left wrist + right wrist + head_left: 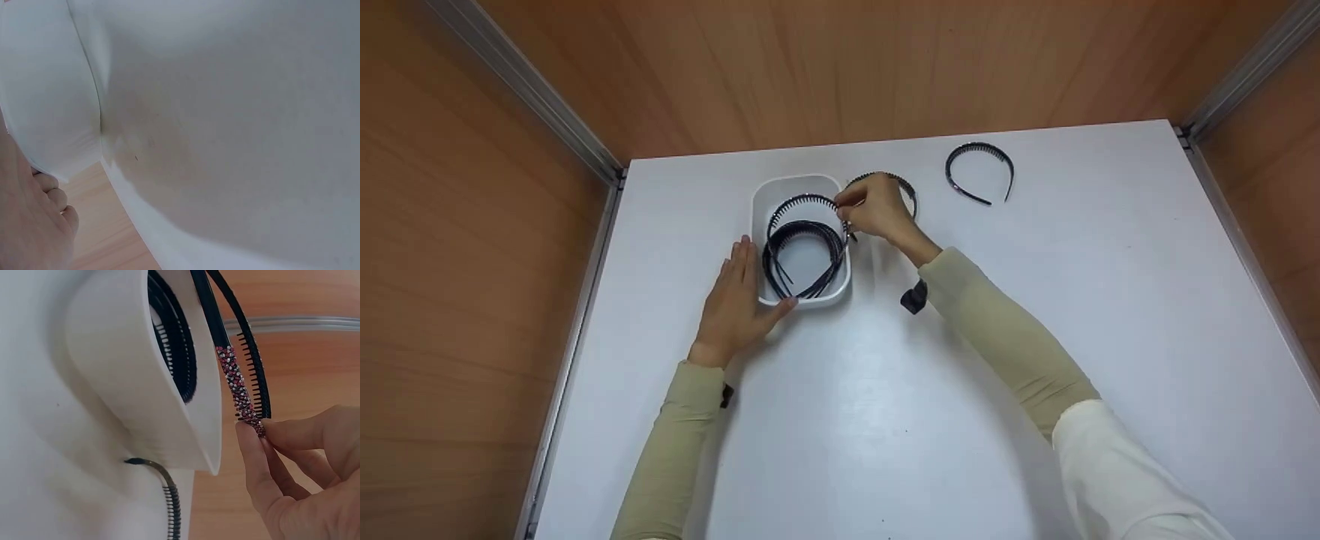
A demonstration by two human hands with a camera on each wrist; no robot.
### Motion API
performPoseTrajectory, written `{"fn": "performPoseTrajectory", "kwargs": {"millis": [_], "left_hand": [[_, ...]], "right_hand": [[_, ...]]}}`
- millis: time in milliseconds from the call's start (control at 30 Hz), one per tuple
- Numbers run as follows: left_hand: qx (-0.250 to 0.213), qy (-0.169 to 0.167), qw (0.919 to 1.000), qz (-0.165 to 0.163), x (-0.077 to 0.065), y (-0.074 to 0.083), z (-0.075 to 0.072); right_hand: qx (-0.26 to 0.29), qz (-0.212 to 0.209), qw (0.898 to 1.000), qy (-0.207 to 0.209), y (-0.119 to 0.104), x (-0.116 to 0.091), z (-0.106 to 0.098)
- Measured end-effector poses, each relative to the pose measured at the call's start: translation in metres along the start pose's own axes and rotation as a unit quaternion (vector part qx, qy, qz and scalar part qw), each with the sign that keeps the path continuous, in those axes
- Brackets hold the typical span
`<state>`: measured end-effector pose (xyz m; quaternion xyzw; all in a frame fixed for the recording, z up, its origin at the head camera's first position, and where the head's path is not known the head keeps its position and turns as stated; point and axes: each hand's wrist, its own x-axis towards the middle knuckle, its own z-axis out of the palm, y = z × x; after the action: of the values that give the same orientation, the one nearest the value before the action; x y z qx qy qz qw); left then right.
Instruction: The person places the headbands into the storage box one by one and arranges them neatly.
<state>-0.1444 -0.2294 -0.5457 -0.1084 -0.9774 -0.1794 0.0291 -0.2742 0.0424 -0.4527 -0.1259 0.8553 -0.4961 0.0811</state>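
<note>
A white plastic tub [797, 178] stands on the table with a stack of dark toothed headbands [802, 225] inside. My right hand [877, 206] pinches another headband [240, 385] between thumb and fingers at its top curve, above the tub's opening. Pink and white beads cover part of this band. My left hand [727, 307] rests along the tub's left side, fingers straight and thumb at the near rim. Only the edge of that hand [34, 219] shows in the left wrist view, beside the tub's wall. Partly behind my right hand lies a further headband [913, 193].
On the white table [840, 420], one more dark headband [979, 145] lies at the far right. Wooden panels [885, 67] enclose the back and sides, with metal rails [540, 90] at the corners. A small black object [913, 298] sits at my right wrist.
</note>
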Motion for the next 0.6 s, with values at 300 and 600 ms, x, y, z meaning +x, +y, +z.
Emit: {"fn": "performPoseTrajectory", "kwargs": {"millis": [300, 600], "left_hand": [[0.004, -0.004, 1.0, -0.001, 0.0, -0.001, 0.001], [-0.001, -0.007, 1.0, -0.005, -0.002, -0.001, 0.001]], "right_hand": [[-0.033, -0.006, 0.999, -0.014, -0.001, 0.005, 0.02], [-0.045, -0.001, 0.999, -0.016, -0.003, 0.005, 0.031]]}}
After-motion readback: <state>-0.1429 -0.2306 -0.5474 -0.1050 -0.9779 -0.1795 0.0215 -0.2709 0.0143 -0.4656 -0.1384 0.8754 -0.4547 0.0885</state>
